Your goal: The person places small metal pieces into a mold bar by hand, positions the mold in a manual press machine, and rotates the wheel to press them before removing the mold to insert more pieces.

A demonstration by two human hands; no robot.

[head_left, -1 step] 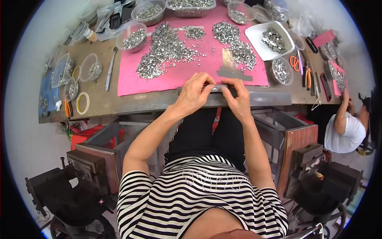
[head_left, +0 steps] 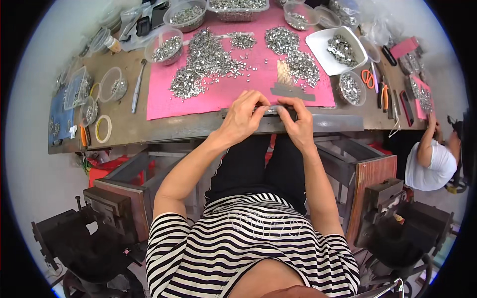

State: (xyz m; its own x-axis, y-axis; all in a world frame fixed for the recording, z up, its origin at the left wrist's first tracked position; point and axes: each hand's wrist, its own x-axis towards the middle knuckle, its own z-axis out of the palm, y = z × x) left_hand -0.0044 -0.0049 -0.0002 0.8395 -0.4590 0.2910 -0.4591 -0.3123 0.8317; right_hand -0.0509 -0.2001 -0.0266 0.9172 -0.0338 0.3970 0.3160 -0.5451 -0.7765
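My left hand [head_left: 243, 115] and my right hand [head_left: 297, 123] meet at the table's near edge, thumbs and forefingers pinched together. Between the fingertips lies a small shiny silver piece [head_left: 271, 111]; the fingers cover most of it, so its kind does not show. Both hands are just above a long grey metal bar [head_left: 335, 123] along the edge. Beyond them, a pink mat [head_left: 231, 92] bears a large heap of small silver metal pieces [head_left: 206, 59] on the left and another heap [head_left: 303, 69] on the right. Flat grey strips [head_left: 293, 92] lie just past my right hand.
Tubs of metal pieces [head_left: 168, 47] and a white tray [head_left: 318, 44] stand around the mat. Orange-handled scissors [head_left: 367, 78] and pliers [head_left: 383, 97] lie to the right; a tape roll [head_left: 103, 129] is at left. Another person [head_left: 432, 164] sits at far right.
The fingertips of my right hand have shifted very slightly to the right. My left hand and everything else look the same.
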